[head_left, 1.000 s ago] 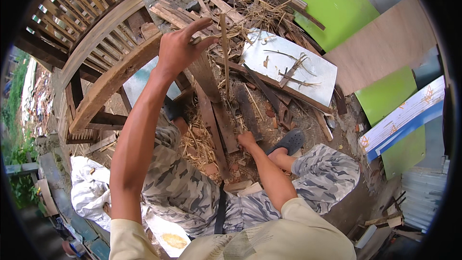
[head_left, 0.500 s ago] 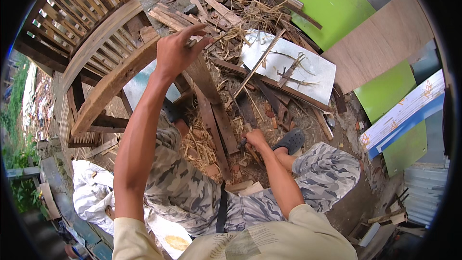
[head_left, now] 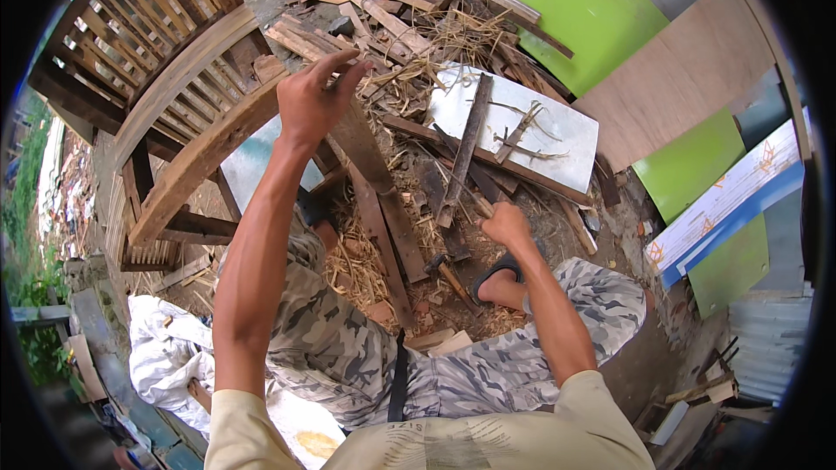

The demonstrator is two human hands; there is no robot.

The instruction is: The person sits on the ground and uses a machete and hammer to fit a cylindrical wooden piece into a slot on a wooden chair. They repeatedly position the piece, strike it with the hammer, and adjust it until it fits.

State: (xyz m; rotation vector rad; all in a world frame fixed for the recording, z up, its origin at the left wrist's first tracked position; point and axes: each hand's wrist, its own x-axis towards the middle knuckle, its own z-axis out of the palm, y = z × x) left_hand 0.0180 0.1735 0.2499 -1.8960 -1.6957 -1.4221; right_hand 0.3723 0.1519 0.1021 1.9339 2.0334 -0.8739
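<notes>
The fingers (head_left: 347,57) of your left hand (head_left: 305,109) curl toward the thumb with a slight gap; I cannot tell whether they pinch anything. They are near the far end of the plank (head_left: 359,144), which slopes toward you. Your right hand (head_left: 509,224) is wrapped round the handle of a tool (head_left: 481,204), next to the dark strip (head_left: 468,148); whether tool and strip touch is unclear. A hammer (head_left: 455,280) lies below. Shavings (head_left: 353,248) lie loose by the plank, so I judge some cutting is done; the plank is long, and how much is left cannot be told. At your left, the white bundle (head_left: 165,348) may be a sack, contents hidden.
</notes>
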